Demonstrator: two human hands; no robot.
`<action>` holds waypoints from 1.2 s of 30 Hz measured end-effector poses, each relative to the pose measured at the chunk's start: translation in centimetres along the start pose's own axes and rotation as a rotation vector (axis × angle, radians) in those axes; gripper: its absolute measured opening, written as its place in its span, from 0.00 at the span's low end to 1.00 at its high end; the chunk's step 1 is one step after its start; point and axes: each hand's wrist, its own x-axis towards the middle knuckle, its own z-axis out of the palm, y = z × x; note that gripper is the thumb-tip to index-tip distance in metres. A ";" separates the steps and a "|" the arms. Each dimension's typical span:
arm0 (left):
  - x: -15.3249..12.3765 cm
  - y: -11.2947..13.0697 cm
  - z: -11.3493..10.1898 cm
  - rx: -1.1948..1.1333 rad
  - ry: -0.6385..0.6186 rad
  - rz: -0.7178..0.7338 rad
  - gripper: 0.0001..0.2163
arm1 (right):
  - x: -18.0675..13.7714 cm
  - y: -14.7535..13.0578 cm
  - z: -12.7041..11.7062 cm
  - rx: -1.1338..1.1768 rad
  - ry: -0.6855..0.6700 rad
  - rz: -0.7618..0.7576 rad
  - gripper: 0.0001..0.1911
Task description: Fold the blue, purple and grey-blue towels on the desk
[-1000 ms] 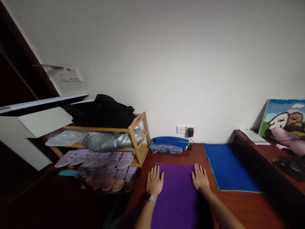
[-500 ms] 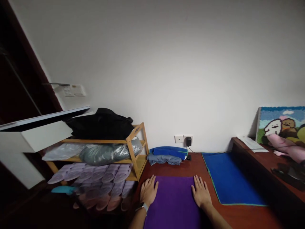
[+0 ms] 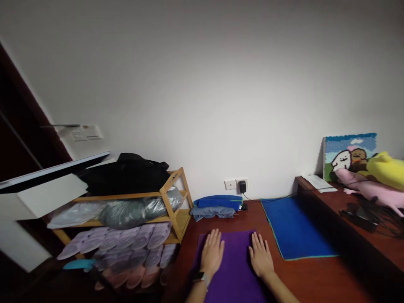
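A purple cloth (image 3: 235,261) lies spread on the reddish-brown tabletop, running out of view at the bottom. On its left part rests my left hand (image 3: 212,254), palm down with the fingers stretched out and a watch at the wrist. My right hand (image 3: 261,256) lies flat along the cloth's right edge, fingers slightly spread. Neither hand holds anything. To the right, a blue cloth (image 3: 296,229) with a green border is laid out on the same surface. Behind the purple cloth, by the wall, sit a folded blue cloth (image 3: 217,203) and a crumpled grey-blue cloth (image 3: 212,213).
A wooden rack (image 3: 175,210) at left carries a black bag (image 3: 126,174), plastic-wrapped items and several slippers (image 3: 139,237). A black plug (image 3: 242,186) sits in the wall socket. On the raised ledge at right are a pink plush toy (image 3: 368,189), a dog picture (image 3: 349,155) and cables.
My left hand has shifted right, from the purple cloth's left edge onto the cloth. My right hand stays near the right edge. The camera view has turned slightly to the right.
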 end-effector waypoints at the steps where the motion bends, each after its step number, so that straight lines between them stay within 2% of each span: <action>1: -0.1 2.6 0.7 -0.044 -0.031 0.033 0.27 | -0.4 0.0 0.4 0.001 -0.007 -0.002 0.36; 4: -0.7 9.9 3.4 -0.160 -0.124 0.062 0.28 | -1.1 0.4 1.4 -0.030 -0.028 -0.036 0.35; 6: -1.4 12.5 4.9 -0.191 -0.172 0.033 0.28 | -1.2 0.6 1.8 -0.066 -0.031 -0.073 0.34; 7: -1.8 12.9 5.3 -0.195 -0.191 0.021 0.28 | -1.1 0.8 1.9 -0.077 -0.028 -0.083 0.34; 8: -2.2 12.5 5.5 -0.191 -0.203 0.010 0.28 | -1.0 0.9 2.1 -0.079 -0.021 -0.081 0.34; 10: -3.3 10.1 5.0 -0.162 -0.211 -0.013 0.28 | -0.9 1.0 2.4 -0.063 0.003 -0.057 0.35; 16: -7.5 -2.0 1.8 0.044 -0.188 -0.271 0.32 | -0.6 1.3 3.3 -0.040 0.036 -0.033 0.37; 19: -8.8 -4.4 1.2 0.074 -0.146 -0.299 0.33 | -0.5 1.2 2.8 -0.050 0.004 -0.022 0.36; 22: -9.0 -4.1 1.0 0.067 -0.148 -0.311 0.33 | -1.2 1.0 1.6 -0.076 -0.042 0.006 0.36; 25: -8.8 -3.4 0.8 0.058 -0.128 -0.313 0.33 | -3.2 1.0 1.0 -0.092 -0.030 0.026 0.36; 31: -8.7 -3.6 0.0 0.100 -0.074 -0.295 0.30 | -8.1 1.0 2.0 -0.071 -0.018 0.005 0.36; 33: -8.7 -2.4 -0.3 0.098 -0.029 -0.242 0.29 | -8.6 0.9 2.2 -0.064 -0.017 -0.001 0.36; 36: -8.8 2.3 0.0 0.028 0.001 -0.084 0.28 | -8.8 0.7 1.9 -0.038 -0.009 -0.001 0.36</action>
